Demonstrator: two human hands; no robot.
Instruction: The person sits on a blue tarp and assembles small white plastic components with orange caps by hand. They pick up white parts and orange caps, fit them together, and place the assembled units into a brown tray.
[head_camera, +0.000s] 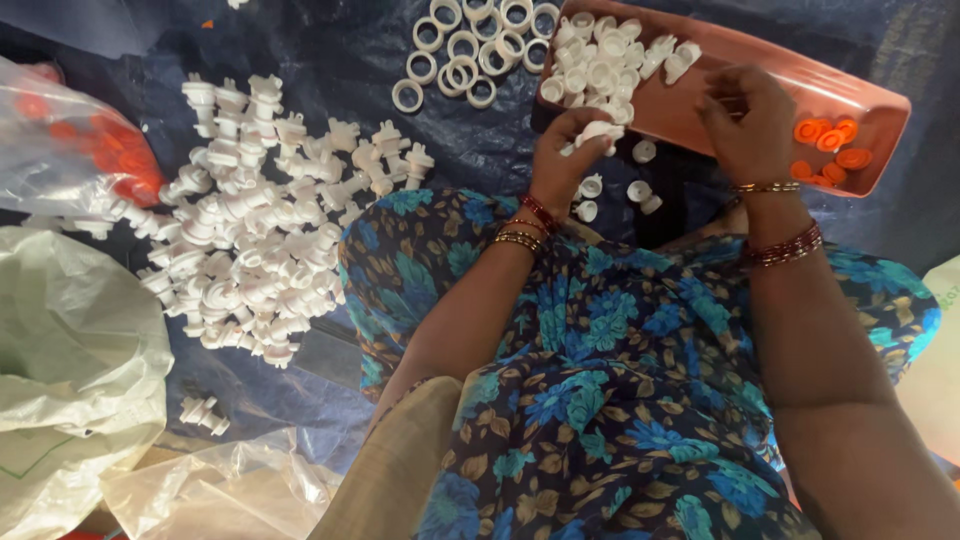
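My left hand (565, 160) is closed around a small white plastic part (600, 131) just in front of a salmon-coloured tray (780, 75). My right hand (748, 120) hovers over the tray's near edge with its fingers curled; whether it grips anything is hidden. The tray holds a heap of white plastic caps (605, 60) at its left end and a few orange caps (828, 145) at its right end. Several loose white caps (615, 192) lie on the dark sheet between my wrists. Both wrists wear red and gold bangles.
A large pile of assembled white plastic fittings (255, 215) lies to the left on the dark blue sheet. White rings (470, 45) sit at the top centre. A clear bag of orange caps (95, 150) and white plastic bags (70, 370) lie far left. My blue floral lap fills the foreground.
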